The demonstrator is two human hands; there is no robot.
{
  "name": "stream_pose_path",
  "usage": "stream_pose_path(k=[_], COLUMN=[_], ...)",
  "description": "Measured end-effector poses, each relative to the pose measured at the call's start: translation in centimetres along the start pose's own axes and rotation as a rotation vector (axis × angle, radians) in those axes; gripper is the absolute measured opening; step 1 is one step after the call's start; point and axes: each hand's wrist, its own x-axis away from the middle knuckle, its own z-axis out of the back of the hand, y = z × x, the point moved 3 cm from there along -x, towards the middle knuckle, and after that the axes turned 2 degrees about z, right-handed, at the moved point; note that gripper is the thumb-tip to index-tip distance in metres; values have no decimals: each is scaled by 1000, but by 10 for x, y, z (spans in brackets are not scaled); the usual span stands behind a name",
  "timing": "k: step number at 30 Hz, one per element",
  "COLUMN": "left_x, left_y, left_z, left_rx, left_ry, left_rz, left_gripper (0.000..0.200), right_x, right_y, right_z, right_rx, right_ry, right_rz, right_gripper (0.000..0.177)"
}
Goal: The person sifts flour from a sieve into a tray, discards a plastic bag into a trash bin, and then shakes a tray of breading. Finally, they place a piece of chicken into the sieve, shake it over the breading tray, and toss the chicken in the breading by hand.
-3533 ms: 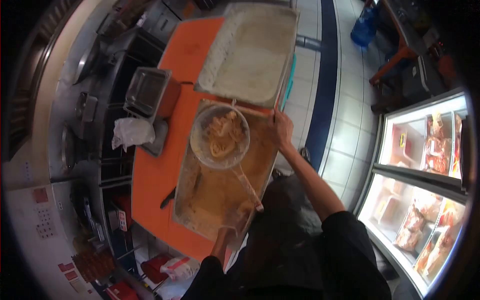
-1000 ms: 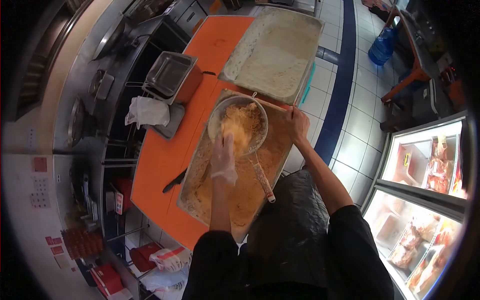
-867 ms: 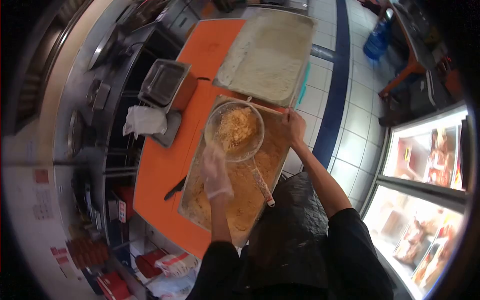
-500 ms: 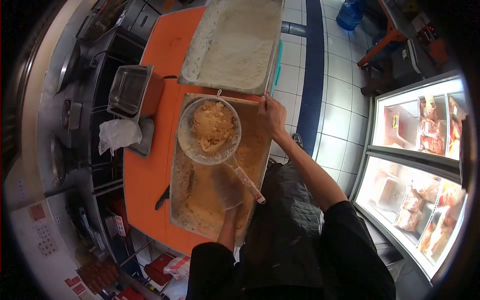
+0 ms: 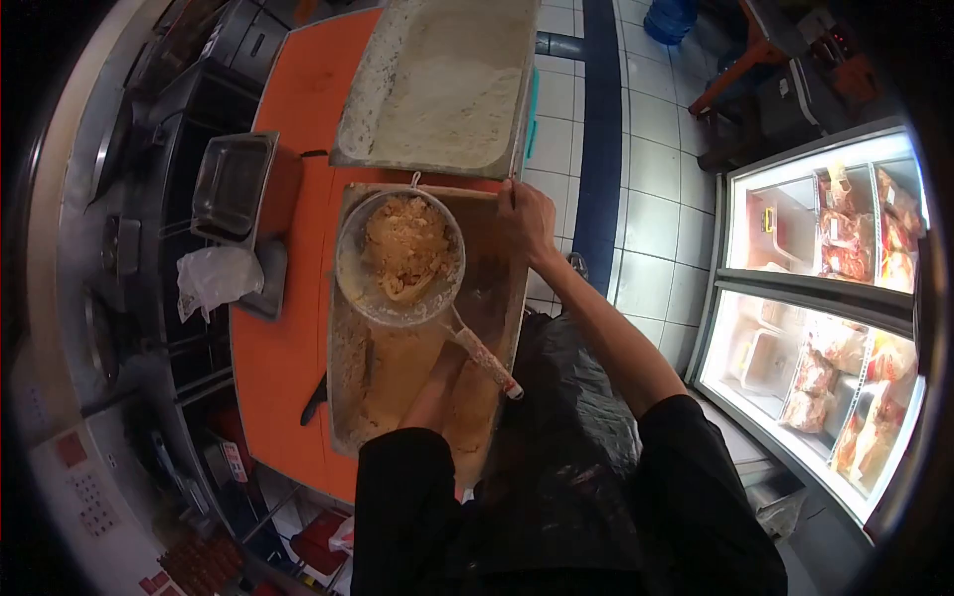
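Observation:
A round sieve holding clumpy tan breading rests across a metal tub with tan powder in its bottom. Its patterned handle slants toward the apron. My left hand reaches down into the tub, passing below the handle; the fingers are hidden or lost in shadow under the sieve. At the tub's upper right corner, my right hand is closed around the rim. Beyond it stands a second metal tub of pale flour.
On the orange table are a black-handled tool, a steel container and a plastic bag on a tray. A lit display fridge with packed meat stands right. Tiled floor lies between.
My left hand has moved up and right from the tub's open middle to beneath the sieve handle. My right hand stays at the rim. The whole view has shifted slightly left.

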Motion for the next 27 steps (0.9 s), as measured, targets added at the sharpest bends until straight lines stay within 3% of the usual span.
stream_pose_path(k=[7, 9, 10, 12, 13, 15, 19, 21, 22, 24, 27], left_x=[99, 110, 117, 128, 126, 112, 143, 159, 163, 159, 184], left_y=[28, 69, 65, 74, 75, 79, 88, 79, 75, 67, 53], left_z=[11, 52, 55, 72, 70, 63, 42, 29, 28, 28, 18], left_rx=[315, 202, 195, -10, -16, 50, 95, 79, 79, 274, 623], left_ry=[76, -446, -444, -128, -122, -93, -91, -459, -458, -676, -615], left_rz=[-286, 214, 228, -221, -211, 83, 247, 504, 514, 630, 693], left_gripper=[54, 50, 50, 44, 44, 34, 36, 38, 38, 43, 48], right_x=[2, 3, 3, 3, 3, 6, 3, 3, 4, 3, 4], right_y=[2, 2, 1, 3, 4, 5, 6, 2, -3, -1, -3], right_z=[-2, -1, -2, -3, -3, -1, -4, 2, 3, 1, 5], right_rx=[-34, -25, -8, -15, -10, -22, -34, -33, -32, -30, -29], right_ry=[-33, -27, -1, -16, -24, -22, -29, -20, -12, -31, -51], right_rz=[-12, -2, 11, 13, 16, 56, 39, 45, 56, 47, 23], right_gripper=[33, 33, 33, 34, 34, 34, 35, 35, 35, 35, 35])
